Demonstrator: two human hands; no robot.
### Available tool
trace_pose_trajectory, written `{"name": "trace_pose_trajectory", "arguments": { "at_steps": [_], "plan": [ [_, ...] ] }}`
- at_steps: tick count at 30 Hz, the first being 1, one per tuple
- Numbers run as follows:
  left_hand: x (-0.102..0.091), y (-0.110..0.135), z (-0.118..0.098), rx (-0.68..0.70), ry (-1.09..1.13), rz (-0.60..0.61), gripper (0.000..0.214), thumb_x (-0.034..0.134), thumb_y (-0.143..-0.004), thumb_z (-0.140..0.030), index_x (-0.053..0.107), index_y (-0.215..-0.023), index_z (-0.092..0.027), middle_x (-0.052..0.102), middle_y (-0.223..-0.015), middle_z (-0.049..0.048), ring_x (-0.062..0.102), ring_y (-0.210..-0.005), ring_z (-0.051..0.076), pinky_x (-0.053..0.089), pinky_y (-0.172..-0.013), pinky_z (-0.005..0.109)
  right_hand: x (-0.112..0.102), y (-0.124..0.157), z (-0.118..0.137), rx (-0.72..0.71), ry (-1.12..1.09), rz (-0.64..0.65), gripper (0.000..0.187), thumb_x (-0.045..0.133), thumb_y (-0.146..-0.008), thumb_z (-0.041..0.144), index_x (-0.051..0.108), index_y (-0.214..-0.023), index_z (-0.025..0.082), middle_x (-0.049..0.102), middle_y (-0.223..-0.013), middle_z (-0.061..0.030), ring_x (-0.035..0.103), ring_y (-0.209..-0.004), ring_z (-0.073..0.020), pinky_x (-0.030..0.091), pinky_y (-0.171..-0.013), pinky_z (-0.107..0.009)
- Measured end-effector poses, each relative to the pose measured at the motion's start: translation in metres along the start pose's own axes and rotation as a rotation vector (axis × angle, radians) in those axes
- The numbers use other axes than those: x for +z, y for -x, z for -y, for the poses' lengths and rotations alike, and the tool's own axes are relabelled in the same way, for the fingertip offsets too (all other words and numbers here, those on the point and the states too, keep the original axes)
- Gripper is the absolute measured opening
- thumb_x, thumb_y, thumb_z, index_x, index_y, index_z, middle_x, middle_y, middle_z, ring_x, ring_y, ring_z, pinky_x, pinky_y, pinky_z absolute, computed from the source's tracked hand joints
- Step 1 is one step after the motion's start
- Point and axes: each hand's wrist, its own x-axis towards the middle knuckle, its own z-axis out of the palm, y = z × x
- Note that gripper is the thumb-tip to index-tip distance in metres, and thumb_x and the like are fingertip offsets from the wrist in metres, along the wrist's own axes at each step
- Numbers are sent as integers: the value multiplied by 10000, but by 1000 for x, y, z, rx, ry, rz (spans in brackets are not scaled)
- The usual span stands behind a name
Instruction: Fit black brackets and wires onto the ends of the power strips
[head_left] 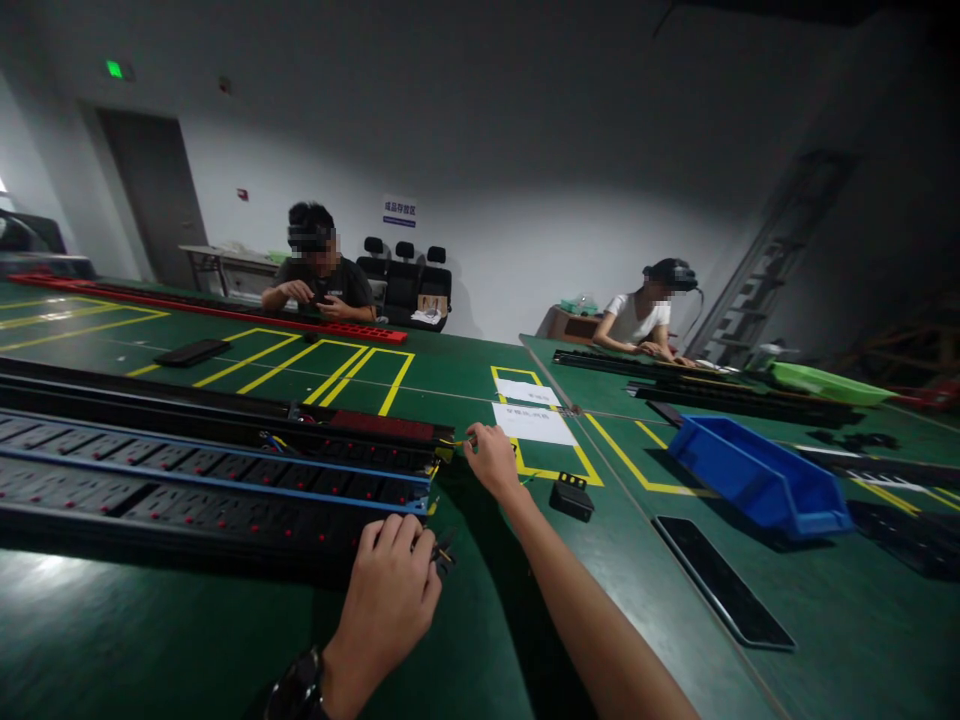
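Long black power strips (225, 520) with rows of sockets and red dots lie side by side on the left, edged by blue strips. My left hand (390, 585) curls over the right end of the nearest one. A small dark piece with pointed ends (444, 555) sticks out beside its fingers; I cannot make out what it is. My right hand (493, 458) is closed in a pinch on a thin yellow-green wire (459, 443) at the end of a black rail (300, 425) behind the strips.
To the right are a small black block (572, 497), a blue bin (757, 475), a dark tablet-like slab (724, 582) and white paper sheets (534, 423). Two co-workers (330, 280) sit across the green table (615, 590). A red rail (360, 330) lies along its far edge.
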Motion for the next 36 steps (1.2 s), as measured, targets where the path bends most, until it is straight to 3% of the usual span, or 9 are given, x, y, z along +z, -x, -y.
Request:
{"name": "trace_pose_trajectory", "arguments": {
  "at_steps": [4, 9, 14, 19, 24, 29, 36],
  "plan": [
    [0, 0, 0, -7, 9, -1, 173, 541, -885, -196, 703, -942, -213, 650, -981, 61, 532, -948, 248, 348, -894, 438, -1, -4, -2, 15, -47, 70, 113, 589, -920, 218, 702, -920, 209, 743, -943, -56, 627, -929, -210, 427, -807, -283],
    [0, -1, 0, -8, 30, 4, 188, 522, -890, -186, 700, -942, -210, 646, -976, 62, 532, -950, 251, 350, -905, 449, -10, -3, -17, 26, -181, 77, 176, 581, -958, 335, 711, -969, 217, 755, -915, -41, 662, -873, -195, 441, -757, -262],
    [0, -1, 0, 0, 23, -11, 193, 514, -892, -186, 701, -932, -210, 646, -961, 62, 532, -937, 248, 354, -898, 447, -30, 8, -68, 133, -126, 53, 206, 547, -948, 259, 719, -1046, 204, 762, -935, -62, 684, -898, -205, 451, -778, -263],
    [-3, -1, 0, 10, 2, -30, 205, 506, -886, -176, 706, -923, -203, 646, -950, 62, 541, -921, 239, 364, -887, 435, -50, 39, -121, 186, -31, 46, 276, 526, -897, 171, 726, -1085, 206, 758, -1039, -76, 682, -975, -220, 456, -838, -271],
    [-3, -2, 0, 36, -29, -45, 230, 493, -894, -183, 712, -960, -203, 650, -954, 62, 555, -923, 242, 376, -879, 431, -72, 68, -154, 322, -30, 44, 287, 520, -899, 211, 711, -1113, 223, 761, -1021, -68, 691, -973, -236, 459, -815, -280],
    [-3, -2, 1, 48, -59, -54, 231, 485, -896, -181, 710, -943, -199, 654, -950, 67, 562, -927, 246, 380, -875, 431, -81, 80, -166, 506, -14, 67, 293, 508, -956, 366, 732, -1091, 234, 761, -991, -87, 699, -943, -255, 442, -745, -288],
    [-2, -3, 2, 67, -90, -72, 230, 491, -896, -194, 714, -954, -201, 664, -963, 68, 573, -942, 253, 382, -868, 428, -71, 85, -158, 566, 10, 169, 364, 478, -971, 457, 720, -1139, 243, 754, -1014, -113, 700, -966, -258, 452, -747, -292]
  ]
}}
